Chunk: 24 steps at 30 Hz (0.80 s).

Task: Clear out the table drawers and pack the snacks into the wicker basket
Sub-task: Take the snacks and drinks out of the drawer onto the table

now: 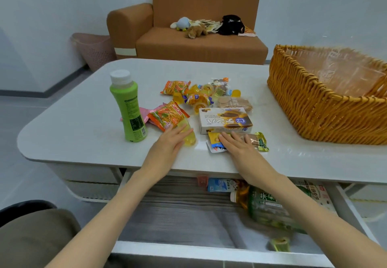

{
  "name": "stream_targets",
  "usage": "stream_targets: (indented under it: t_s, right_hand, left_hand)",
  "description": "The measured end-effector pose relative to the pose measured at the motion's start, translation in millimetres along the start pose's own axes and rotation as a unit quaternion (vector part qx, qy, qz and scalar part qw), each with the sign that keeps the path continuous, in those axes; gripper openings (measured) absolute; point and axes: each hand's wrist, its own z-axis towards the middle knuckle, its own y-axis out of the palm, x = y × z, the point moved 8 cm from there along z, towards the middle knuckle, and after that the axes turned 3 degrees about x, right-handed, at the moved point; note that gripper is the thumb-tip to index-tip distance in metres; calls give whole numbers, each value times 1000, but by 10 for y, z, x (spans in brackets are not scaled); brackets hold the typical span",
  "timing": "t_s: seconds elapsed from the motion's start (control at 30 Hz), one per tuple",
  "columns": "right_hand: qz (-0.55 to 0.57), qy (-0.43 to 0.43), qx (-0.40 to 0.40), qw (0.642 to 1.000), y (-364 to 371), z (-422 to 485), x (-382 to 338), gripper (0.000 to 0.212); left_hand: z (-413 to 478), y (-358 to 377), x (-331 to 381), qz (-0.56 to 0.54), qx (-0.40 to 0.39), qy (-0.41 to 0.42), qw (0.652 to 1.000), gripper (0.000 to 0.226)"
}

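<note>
Left hand [169,141] flat, fingers straight on yellow jelly cup [189,137]; right hand [237,145] flat on packets [260,142]. Snack pile [196,98] mid-table [83,121]; green bottle [128,108] left, wicker basket [310,108] right. Open drawer [178,205] near, tea bottle [266,207] inside. Sofa [188,45] far.

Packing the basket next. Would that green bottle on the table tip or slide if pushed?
Likely tip: the green bottle stands upright, tall on a small base. Round-bodied, it would probably roll on the smooth table once down. Its white cap is on, so a spill seems unlikely.
</note>
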Motion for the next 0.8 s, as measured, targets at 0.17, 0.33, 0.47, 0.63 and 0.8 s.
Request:
stream_targets:
  t_s: [0.17, 0.33, 0.47, 0.63, 0.8]
  right_hand:
    - [15, 31, -24, 999, 9, 265, 50, 59]
    - [-1, 33, -30, 999, -52, 250, -4, 61]
    - [49, 15, 123, 991, -342, -92, -91, 55]
    - [96, -6, 161, 982, -433, -734, -171, 26]
    - [10, -69, 17, 997, 136, -924, -277, 34]
  left_hand:
    - [44, 171, -5, 91, -86, -13, 992, 50]
    - [-11, 93, 55, 85, -81, -11, 993, 53]
    - [-108, -106, 292, 59, -14, 34, 998, 53]
    - [-426, -268, 669, 31, 53, 91, 994, 32]
    - [-790, 377, 739, 69, -215, 116, 967, 30]
